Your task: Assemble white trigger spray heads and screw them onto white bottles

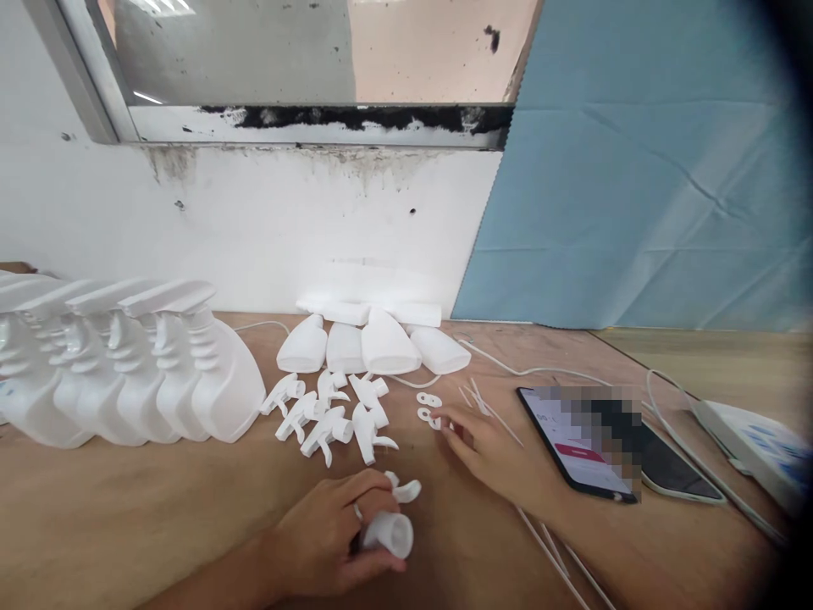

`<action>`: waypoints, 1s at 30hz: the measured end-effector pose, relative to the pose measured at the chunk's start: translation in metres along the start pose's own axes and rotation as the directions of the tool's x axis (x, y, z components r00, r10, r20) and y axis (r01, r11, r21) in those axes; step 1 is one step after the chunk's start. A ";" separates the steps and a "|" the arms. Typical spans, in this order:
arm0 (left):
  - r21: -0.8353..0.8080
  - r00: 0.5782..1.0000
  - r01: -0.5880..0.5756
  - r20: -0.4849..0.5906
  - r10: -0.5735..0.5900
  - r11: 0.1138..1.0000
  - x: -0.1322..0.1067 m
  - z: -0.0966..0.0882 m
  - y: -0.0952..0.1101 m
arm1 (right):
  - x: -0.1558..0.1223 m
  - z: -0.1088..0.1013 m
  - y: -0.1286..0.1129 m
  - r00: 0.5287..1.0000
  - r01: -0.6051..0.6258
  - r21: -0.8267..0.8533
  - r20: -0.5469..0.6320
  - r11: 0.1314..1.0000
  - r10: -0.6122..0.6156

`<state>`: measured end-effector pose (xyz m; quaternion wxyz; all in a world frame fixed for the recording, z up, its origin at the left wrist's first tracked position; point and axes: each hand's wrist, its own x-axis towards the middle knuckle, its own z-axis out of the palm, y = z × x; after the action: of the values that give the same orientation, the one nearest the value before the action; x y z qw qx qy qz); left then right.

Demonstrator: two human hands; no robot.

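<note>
My left hand (336, 529) is closed around a white spray trigger head (389, 532), its round collar facing right and its curved lever sticking out past the fingers. The fingertips of my right hand (479, 449) are pinched at the edge of a small white washer (435, 423) on the table. More flat white washers (429, 399) lie right beside it. Several loose trigger heads (327, 429) are spread on the table, beyond my left hand.
Assembled white spray bottles (222, 381) stand in a row at left. Bottles without heads (389, 343) lie along the wall. Thin tubes (552, 551) run under my right forearm. Two phones (572, 449), a cable (539, 369) and a white box (755, 440) are at right.
</note>
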<state>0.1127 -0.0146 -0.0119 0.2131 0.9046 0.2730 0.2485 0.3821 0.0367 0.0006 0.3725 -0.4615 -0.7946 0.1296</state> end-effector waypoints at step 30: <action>-0.293 0.990 0.089 -0.083 -0.118 0.952 0.031 0.005 0.003 | -0.019 0.028 -0.058 0.946 0.306 0.173 0.058 0.936 -0.320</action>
<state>0.1389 0.0005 -0.0039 0.3415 0.8347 0.2913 0.3189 0.3304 -0.0070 0.0039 0.3901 -0.2914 -0.8601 0.1522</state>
